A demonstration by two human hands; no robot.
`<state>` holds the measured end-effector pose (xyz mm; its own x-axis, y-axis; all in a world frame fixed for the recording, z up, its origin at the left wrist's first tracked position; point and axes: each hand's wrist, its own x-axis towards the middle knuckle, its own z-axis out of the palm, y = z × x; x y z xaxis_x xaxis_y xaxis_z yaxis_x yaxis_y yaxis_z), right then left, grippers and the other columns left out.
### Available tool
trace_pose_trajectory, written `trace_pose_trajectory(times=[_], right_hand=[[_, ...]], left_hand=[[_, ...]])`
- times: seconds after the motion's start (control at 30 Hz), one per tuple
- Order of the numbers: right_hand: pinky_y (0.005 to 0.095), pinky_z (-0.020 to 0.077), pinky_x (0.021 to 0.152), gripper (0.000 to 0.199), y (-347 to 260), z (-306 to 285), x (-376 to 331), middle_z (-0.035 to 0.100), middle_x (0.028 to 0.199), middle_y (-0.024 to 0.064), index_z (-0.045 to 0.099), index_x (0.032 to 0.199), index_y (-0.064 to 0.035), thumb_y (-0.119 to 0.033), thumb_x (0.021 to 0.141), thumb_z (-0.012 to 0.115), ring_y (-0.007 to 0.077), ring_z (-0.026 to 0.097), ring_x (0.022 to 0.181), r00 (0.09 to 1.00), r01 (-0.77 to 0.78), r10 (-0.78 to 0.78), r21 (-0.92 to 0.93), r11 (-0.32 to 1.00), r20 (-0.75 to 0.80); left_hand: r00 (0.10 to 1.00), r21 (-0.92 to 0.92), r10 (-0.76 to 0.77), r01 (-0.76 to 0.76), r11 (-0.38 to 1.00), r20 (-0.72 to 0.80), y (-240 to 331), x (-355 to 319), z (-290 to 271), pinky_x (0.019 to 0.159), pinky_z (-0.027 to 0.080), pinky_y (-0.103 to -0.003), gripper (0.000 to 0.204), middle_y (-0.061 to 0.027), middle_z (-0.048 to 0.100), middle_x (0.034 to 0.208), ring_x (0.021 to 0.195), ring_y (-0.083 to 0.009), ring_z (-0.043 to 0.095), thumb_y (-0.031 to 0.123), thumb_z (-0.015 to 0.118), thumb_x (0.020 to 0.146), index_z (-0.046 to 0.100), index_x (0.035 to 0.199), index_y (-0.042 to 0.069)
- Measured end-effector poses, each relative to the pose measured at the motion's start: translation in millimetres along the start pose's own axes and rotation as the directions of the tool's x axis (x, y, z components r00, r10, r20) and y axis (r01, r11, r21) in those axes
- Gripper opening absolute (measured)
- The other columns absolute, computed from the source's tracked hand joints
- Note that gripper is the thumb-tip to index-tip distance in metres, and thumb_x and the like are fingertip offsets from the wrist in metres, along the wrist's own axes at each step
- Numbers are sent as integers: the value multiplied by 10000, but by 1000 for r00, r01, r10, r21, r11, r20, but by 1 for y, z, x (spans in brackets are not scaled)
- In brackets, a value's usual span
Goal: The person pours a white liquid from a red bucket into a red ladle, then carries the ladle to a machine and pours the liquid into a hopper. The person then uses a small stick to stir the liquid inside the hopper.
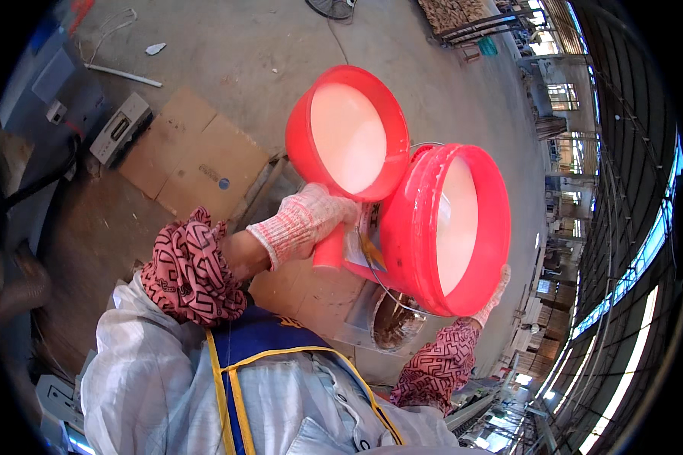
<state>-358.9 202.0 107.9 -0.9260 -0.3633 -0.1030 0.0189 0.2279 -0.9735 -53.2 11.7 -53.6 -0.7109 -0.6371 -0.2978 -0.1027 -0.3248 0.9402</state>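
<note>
My left hand [303,220], in a white-and-pink knit glove, is closed round the handle of a red plastic dipper [397,163]. White liquid fills much of the dipper's bowl. Against it on the right is a red bucket [410,235] with a thin metal bail, also holding white liquid and appearing tilted. My gloved right hand [496,294] holds the bucket at its near right side, its fingers partly hidden behind the wall. Below the bucket, an open container [396,322] shows a brown, messy inside.
Flattened cardboard [193,152] covers the floor at left, beside a grey box-shaped device [121,129]. A white rod [125,76] lies farther off. At the far edge stand a fan [331,6] and a rack of wood pieces [455,15].
</note>
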Motion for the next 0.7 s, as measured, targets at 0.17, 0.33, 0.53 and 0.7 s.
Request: trace_pose_trajectory(times=[0.17, 0.33, 0.53, 0.7], right_hand=[[411, 437, 1018, 538, 41, -61, 50, 556, 1334, 125, 487, 1342, -25, -443, 1007, 428, 264, 554, 1166, 887, 437, -456, -455, 776, 76], [418, 448, 1028, 513, 18, -11, 14, 547, 1346, 115, 439, 1393, -56, -408, 1022, 391, 265, 548, 1194, 975, -38, -29, 299, 954, 218], [428, 458, 1002, 555, 7, -5, -2, 570, 1309, 120, 487, 1348, -48, -460, 975, 481, 281, 557, 1162, 996, -14, -15, 324, 946, 87], [428, 474, 978, 567, 25, -36, 23, 583, 1286, 116, 515, 1318, -32, -467, 954, 537, 284, 566, 1144, 985, -91, 19, 418, 904, 173]], left_hand=[[926, -475, -377, 340, 812, 18, 83, -18, -14, 587, 540, -393, 371, -121, 598, 855, 700, -231, 594, 108, 705, 625, 585, 952, -20], [937, -490, -336, 339, 803, 97, 64, -13, -19, 520, 524, -341, 286, -51, 617, 806, 601, -180, 603, 103, 703, 742, 602, 1001, 32], [966, -484, -257, 238, 842, 26, 104, -19, -13, 492, 509, -339, 223, -53, 601, 768, 602, -188, 601, 90, 682, 721, 620, 927, 29], [991, -271, -104, 125, 955, 90, 90, -4, -18, 487, 514, -342, 205, -52, 600, 761, 596, -195, 609, 77, 686, 726, 625, 916, 32]])
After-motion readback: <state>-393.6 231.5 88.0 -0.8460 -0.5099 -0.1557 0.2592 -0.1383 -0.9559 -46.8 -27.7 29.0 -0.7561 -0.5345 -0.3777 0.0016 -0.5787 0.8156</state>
